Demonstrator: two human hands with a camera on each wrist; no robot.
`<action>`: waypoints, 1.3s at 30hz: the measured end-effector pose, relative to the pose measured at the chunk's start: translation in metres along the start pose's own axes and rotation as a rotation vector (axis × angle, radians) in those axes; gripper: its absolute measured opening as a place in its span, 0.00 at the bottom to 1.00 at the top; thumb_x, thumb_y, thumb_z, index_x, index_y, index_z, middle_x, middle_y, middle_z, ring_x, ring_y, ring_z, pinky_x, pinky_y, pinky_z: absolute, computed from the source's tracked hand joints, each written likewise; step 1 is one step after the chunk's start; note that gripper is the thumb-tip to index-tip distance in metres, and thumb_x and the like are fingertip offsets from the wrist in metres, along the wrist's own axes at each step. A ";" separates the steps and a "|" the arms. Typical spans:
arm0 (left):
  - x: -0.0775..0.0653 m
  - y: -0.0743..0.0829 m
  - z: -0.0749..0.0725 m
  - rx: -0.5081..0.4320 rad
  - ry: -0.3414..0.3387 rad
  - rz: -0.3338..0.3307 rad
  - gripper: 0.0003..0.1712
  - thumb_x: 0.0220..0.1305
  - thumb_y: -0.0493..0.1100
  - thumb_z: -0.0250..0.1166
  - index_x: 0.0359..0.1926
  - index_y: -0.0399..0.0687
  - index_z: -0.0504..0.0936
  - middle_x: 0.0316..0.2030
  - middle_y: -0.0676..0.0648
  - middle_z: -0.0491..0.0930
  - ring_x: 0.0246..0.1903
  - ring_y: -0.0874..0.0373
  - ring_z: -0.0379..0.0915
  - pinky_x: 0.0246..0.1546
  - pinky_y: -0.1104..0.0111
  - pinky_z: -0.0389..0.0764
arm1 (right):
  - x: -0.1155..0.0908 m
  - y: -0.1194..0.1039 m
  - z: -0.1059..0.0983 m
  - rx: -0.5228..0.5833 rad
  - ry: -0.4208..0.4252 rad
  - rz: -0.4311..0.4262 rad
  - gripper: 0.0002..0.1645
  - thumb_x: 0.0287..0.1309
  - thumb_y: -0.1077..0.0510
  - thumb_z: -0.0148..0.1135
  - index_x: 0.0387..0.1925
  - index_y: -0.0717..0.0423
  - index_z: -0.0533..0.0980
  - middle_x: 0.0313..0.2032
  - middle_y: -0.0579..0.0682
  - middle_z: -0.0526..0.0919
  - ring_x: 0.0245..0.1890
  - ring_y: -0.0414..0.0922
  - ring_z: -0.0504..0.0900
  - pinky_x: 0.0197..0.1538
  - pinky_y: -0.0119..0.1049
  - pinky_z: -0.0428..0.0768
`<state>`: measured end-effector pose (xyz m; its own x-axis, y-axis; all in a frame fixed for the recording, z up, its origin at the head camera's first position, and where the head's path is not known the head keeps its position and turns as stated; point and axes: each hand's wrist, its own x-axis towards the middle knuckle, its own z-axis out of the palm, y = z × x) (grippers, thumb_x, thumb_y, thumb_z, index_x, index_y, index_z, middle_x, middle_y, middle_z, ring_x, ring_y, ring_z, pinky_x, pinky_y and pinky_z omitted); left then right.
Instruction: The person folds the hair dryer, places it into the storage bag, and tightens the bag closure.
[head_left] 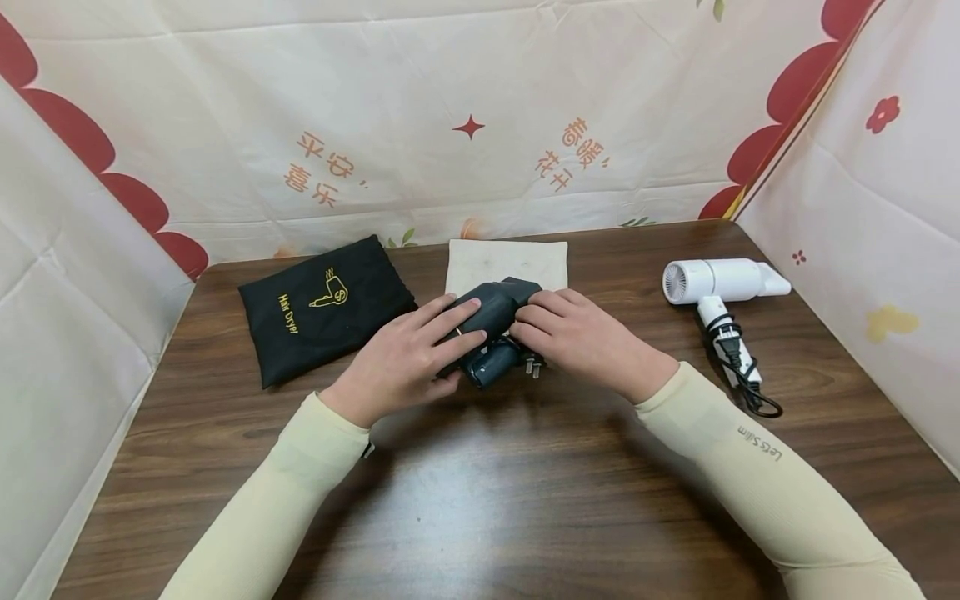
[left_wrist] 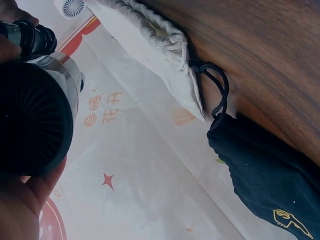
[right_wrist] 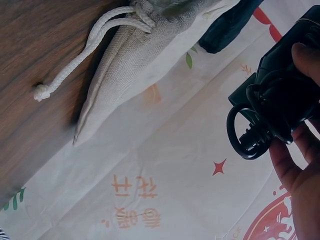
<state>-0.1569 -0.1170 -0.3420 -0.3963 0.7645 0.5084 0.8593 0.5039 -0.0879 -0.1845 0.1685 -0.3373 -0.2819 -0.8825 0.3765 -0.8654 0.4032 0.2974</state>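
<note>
A dark hair dryer (head_left: 492, 307) is held between both hands over the middle of the table, its nozzle toward the back right. My left hand (head_left: 405, 354) grips the rear of its barrel, fingers across the top. The round rear grille (left_wrist: 35, 120) fills the near side of the left wrist view. At the nozzle end, my right hand (head_left: 581, 337) has its fingers curled on the dryer. A looped black cord (right_wrist: 231, 125) hangs beside those fingers in the right wrist view. The plug's prongs (head_left: 533, 367) poke out below, next to the folded handle (head_left: 491, 362).
To the left lies a black drawstring pouch (head_left: 322, 312) printed "Hair Dryer". A beige drawstring pouch (head_left: 510, 260) lies behind the held dryer. A white hair dryer (head_left: 731, 279) with its cord wrapped round the handle lies at the right. Printed cloth (head_left: 420, 100) hangs along the table's back edge.
</note>
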 end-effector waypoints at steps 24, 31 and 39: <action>-0.009 -0.035 0.034 -0.137 -0.089 -0.193 0.15 0.60 0.41 0.69 0.49 0.44 0.84 0.51 0.42 0.78 0.52 0.49 0.74 0.52 0.56 0.76 | -0.051 0.032 -0.005 0.001 -0.012 0.230 0.22 0.50 0.70 0.64 0.50 0.60 0.75 0.47 0.55 0.78 0.50 0.57 0.73 0.48 0.54 0.74; 0.007 -0.029 0.059 -0.192 -0.342 -0.149 0.19 0.66 0.46 0.65 0.56 0.47 0.82 0.50 0.47 0.79 0.51 0.53 0.75 0.56 0.59 0.72 | -0.051 0.032 -0.004 0.010 0.013 0.263 0.21 0.50 0.71 0.64 0.48 0.60 0.75 0.46 0.54 0.79 0.50 0.57 0.74 0.47 0.54 0.74; 0.020 -0.026 0.061 -0.151 -0.511 -0.181 0.15 0.66 0.47 0.67 0.51 0.50 0.83 0.45 0.49 0.80 0.43 0.54 0.77 0.44 0.63 0.78 | -0.054 0.032 -0.002 0.009 0.009 0.274 0.22 0.48 0.71 0.66 0.48 0.59 0.76 0.46 0.54 0.79 0.49 0.56 0.74 0.47 0.54 0.74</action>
<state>-0.2072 -0.0902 -0.3822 -0.6161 0.7874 0.0208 0.7846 0.6111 0.1051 -0.1963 0.2294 -0.3464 -0.5021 -0.7388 0.4495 -0.7611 0.6243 0.1759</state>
